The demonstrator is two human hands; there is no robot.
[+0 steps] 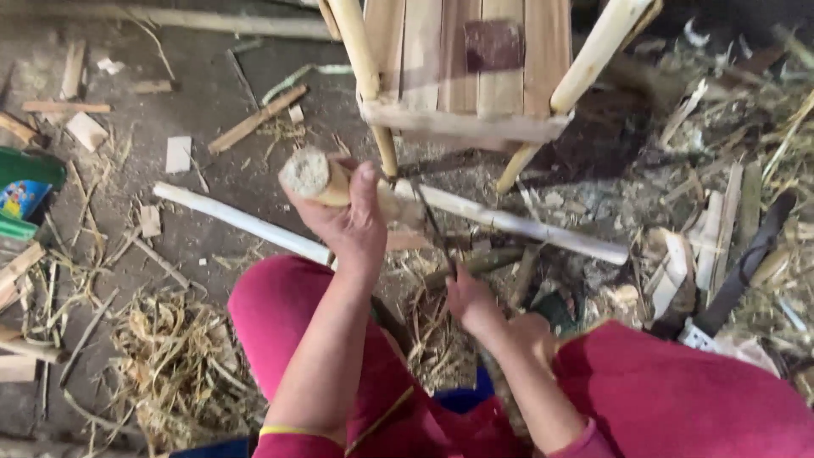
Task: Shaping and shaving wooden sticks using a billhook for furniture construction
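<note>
My left hand [349,222] grips a short thick pale wooden stick [315,176], its cut end facing up. My right hand [471,302] is closed around the handle of a thin dark blade [434,227] that points up toward the stick. Just beyond the hands stands a small wooden stool [465,76] of pale slats and round legs. My knees in pink cloth [280,314] frame the hands from below.
A long peeled stick [526,227] and another pale stick [237,219] lie on the dirt floor. Straw and shavings [170,356] litter the left. Wood scraps and a dark flat tool [746,263] lie right. A green container [25,191] sits at the left edge.
</note>
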